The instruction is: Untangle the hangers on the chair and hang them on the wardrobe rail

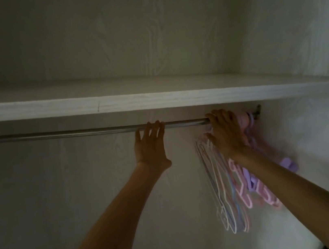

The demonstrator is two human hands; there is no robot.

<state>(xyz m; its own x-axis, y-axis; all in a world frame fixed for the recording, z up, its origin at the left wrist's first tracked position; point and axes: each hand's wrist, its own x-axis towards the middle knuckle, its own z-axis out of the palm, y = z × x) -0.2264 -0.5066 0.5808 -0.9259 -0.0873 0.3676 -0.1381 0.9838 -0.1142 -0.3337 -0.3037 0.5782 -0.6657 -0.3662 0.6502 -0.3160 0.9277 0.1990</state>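
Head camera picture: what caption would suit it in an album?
Left hand touches the wardrobe rail while right hand presses pastel hangers at its end.

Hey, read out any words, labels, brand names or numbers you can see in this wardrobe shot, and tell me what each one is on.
None: no text, label, brand or number can be read.
Pale wood-grain shelf: only grain and a small dark mark.
Silver metal wardrobe rail: plain.
Bunch of pink, purple and white plastic hangers: blurred, no print visible.
Left hand and right hand: nothing written on them.
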